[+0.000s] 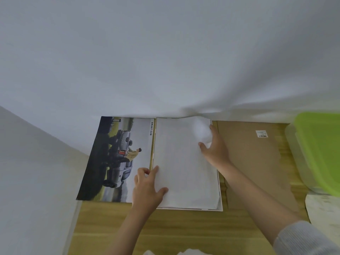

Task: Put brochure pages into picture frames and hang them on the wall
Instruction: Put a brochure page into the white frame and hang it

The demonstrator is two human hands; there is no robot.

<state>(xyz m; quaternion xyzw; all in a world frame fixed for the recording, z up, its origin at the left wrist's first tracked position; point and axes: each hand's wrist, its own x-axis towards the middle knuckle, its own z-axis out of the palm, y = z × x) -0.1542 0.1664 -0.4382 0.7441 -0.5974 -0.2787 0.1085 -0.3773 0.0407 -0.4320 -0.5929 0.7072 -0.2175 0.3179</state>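
Note:
A brochure page (117,159) showing a grey pickup truck and the words "SMART CAB" lies flat on the wooden table (165,229) against the wall. To its right lies a white picture frame (219,207) covered by a white sheet (180,162). My left hand (147,188) rests on the sheet's lower left edge, thumb on top and fingers at the edge. My right hand (214,146) holds a blurred, crumpled white wad (201,131) against the sheet's upper right corner.
A brown cardboard sheet (257,162) with a small label lies right of the frame. A clear plastic box with a green lid (320,150) stands at the far right, white paper (323,207) below it. White walls (165,52) close the back and left.

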